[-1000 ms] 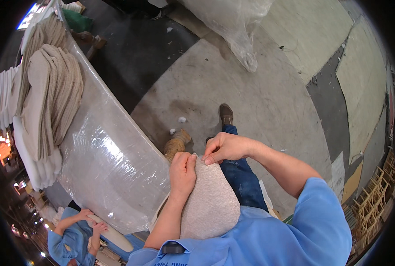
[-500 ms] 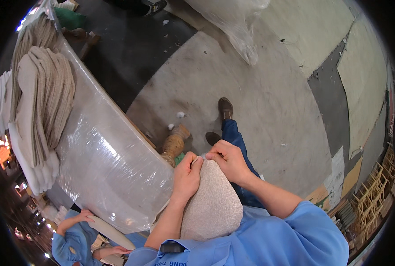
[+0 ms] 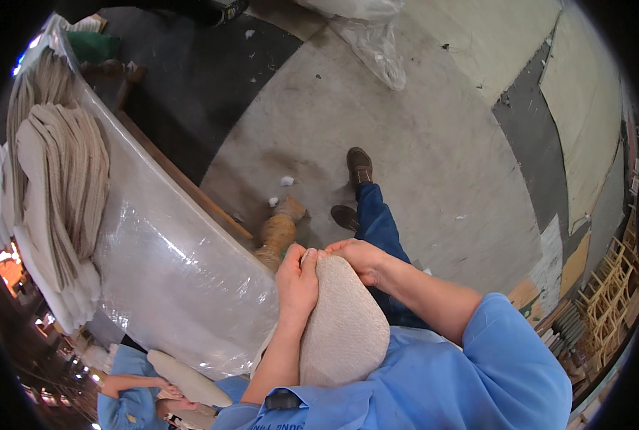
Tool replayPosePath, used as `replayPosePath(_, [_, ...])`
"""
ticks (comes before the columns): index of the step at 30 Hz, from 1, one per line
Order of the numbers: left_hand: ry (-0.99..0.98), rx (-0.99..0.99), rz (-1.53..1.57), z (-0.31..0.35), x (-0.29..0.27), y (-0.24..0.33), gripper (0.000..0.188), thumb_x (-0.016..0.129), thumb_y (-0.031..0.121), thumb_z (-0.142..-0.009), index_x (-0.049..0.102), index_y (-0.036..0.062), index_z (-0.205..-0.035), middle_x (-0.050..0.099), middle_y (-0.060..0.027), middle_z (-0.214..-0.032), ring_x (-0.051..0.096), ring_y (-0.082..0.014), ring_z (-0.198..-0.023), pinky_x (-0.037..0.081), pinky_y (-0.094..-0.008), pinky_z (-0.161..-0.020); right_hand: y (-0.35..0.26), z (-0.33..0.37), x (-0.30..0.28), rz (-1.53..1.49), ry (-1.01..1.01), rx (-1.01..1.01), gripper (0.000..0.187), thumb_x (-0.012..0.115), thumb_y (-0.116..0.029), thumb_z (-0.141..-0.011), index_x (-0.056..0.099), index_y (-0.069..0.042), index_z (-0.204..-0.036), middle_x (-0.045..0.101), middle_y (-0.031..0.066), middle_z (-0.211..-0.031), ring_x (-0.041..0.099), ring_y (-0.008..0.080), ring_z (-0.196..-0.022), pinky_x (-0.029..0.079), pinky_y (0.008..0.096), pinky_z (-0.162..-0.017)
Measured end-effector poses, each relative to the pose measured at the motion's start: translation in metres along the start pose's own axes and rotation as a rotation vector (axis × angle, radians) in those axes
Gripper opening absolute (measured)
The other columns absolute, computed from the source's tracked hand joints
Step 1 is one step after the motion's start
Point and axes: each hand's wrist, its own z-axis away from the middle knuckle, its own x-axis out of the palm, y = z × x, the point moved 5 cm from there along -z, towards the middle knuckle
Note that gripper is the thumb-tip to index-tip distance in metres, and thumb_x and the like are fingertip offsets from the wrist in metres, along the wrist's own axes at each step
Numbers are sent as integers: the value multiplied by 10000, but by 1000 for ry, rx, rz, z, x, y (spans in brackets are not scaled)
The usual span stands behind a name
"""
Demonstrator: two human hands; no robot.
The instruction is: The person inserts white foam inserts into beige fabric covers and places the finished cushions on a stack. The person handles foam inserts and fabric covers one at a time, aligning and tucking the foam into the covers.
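A beige fabric-covered cushion [image 3: 344, 322], wide at my belly and narrowing away from me, rests against my blue shirt. At its narrow far end, my left hand [image 3: 297, 283] is closed with thumb and fingers pinching the cover's edge. Right beside it, my right hand [image 3: 359, 259] is also closed, its fingertips pressed together on the same end of the cover. The two hands nearly touch. What exactly lies between the fingertips is too small to make out.
To my left stands a table [image 3: 169, 279] wrapped in clear plastic, with a stack of beige covers [image 3: 61, 179] on it. A co-worker [image 3: 130, 394] at lower left handles a similar cushion [image 3: 187, 376]. Clear plastic sheeting [image 3: 377, 50] lies ahead; wooden frames [image 3: 609, 301] stand far right.
My right hand has turned and drawn slightly lower, while both hands keep to the cushion's narrow end. The co-worker's cushion has shifted and both their hands have come together.
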Motion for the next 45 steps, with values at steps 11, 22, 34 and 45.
replayPosePath(11, [-45, 52, 31, 14, 3, 29, 276, 640, 232, -1083, 601, 18, -913, 596, -49, -783, 532, -120, -769, 467, -327, -711, -15, 44, -7, 11, -126, -105, 222, 741, -343, -1048, 688, -139, -981, 704, -20, -944, 664, 109, -840, 563, 337, -805])
replayPosePath(22, [-110, -64, 212, -12, 16, -6, 295, 624, 198, -1100, 599, 38, -853, 575, 41, -778, 468, -47, -752, 415, -267, -662, -20, 25, -2, 50, 23, 3, 220, 692, -243, -1078, 667, -63, -953, 704, 22, -892, 680, 122, -769, 597, 328, -683])
replayPosePath(34, [-113, -112, 294, -18, 6, -28, 307, 593, 276, -1125, 643, 50, -923, 637, 0, -826, 551, -113, -773, 483, -310, -718, -13, 17, 17, 24, 155, 15, 230, 674, -270, -1092, 690, -50, -1026, 693, 28, -902, 660, 112, -736, 602, 310, -645])
replayPosePath(45, [-335, -374, 482, 1, 5, -5, 325, 586, 325, -1140, 743, 41, -1160, 724, 11, -985, 628, -64, -839, 509, -254, -748, -9, 33, 13, -162, -6, -129, 239, 702, -287, -1071, 637, -120, -912, 636, -21, -838, 628, 119, -748, 577, 319, -660])
